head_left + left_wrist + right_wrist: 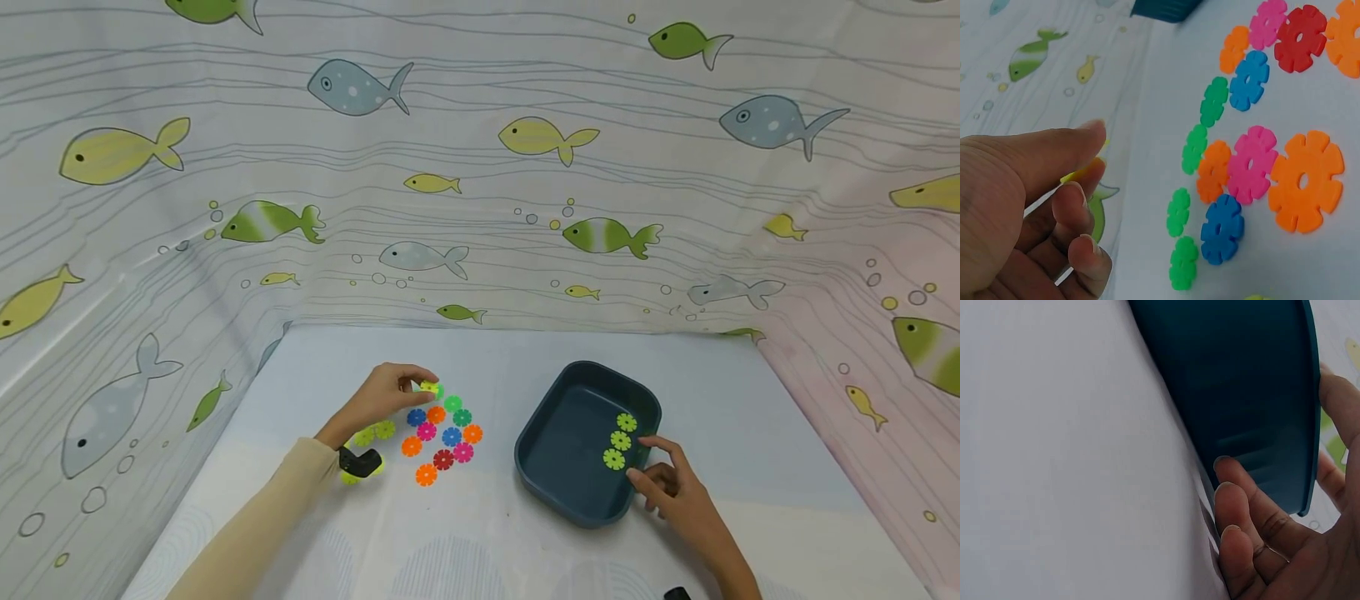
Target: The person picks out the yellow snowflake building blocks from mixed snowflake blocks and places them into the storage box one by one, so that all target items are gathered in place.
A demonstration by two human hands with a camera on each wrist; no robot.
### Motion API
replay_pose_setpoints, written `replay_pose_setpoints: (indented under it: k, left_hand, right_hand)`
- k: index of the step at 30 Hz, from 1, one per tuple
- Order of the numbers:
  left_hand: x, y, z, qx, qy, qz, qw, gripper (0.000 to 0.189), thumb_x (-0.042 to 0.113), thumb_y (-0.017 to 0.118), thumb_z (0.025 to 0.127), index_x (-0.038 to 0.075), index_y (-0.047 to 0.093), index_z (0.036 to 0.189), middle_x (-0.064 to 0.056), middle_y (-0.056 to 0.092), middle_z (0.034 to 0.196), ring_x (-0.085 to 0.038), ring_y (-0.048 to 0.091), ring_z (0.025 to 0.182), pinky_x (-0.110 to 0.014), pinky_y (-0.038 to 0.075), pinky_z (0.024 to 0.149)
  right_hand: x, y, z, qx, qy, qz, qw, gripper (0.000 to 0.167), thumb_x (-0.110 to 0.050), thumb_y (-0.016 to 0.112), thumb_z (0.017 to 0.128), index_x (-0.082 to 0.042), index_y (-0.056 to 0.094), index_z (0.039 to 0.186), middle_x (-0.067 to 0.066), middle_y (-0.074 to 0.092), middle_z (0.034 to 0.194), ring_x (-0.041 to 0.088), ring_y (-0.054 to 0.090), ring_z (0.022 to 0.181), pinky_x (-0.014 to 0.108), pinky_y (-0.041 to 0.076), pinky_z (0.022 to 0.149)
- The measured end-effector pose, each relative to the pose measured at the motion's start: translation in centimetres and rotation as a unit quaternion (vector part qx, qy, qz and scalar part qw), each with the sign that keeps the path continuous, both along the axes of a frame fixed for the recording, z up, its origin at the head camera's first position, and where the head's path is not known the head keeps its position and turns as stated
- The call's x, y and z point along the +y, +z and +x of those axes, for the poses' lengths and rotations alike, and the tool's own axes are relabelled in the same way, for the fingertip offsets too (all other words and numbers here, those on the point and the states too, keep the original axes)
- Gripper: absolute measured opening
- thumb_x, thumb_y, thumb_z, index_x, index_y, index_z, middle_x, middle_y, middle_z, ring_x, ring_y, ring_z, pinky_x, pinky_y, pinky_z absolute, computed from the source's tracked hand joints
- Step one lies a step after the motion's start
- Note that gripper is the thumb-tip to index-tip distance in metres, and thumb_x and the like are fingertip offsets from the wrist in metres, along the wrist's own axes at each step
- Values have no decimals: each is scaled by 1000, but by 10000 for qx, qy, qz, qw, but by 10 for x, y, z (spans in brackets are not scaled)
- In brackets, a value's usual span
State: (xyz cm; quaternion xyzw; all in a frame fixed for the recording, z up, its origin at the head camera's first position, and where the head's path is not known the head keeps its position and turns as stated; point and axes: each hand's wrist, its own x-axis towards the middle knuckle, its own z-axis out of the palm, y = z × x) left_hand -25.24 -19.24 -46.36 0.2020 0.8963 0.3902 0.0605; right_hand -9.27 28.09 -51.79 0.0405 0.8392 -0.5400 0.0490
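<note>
My left hand pinches a yellow flower-shaped plastic disc between thumb and fingertips, above the far edge of a group of loose discs. In the left wrist view only slivers of that yellow disc show; the fingers cover most of it. My right hand grips the right side of a dark blue plastic basin, with some fingers against its outer wall in the right wrist view and others over the rim. Inside the basin lie three yellow-green discs in a row along its right side.
Loose discs in orange, blue, pink, red and green lie left of the basin. More yellow-green discs lie partly beneath the left wrist. A fish-patterned sheet surrounds the white surface.
</note>
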Motion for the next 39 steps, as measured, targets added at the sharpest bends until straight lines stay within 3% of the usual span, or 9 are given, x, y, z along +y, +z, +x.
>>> replay_pose_setpoints:
  k: [18,39]
  left_hand:
    - [30,4,-1,373,-683,242,9967,22,26,82,90,23,75,111,8,69,96,-19,58,75,-26,48,64]
    - [65,9,-4,510,-1295,316,9898,26,22,81,92,22,72,116,9,68,97,-16,59,73,-28,51,64]
  right_hand:
    - [-1,-2,0,21,-37,-82,10000,63,-36,70,99,-28,35,151,10,67,93,25,61,70,34,50,59]
    - [1,-2,1,178,54,10,9998,62,-38,68,100,-25,36,151,10,67,91,25,61,69,34,50,59]
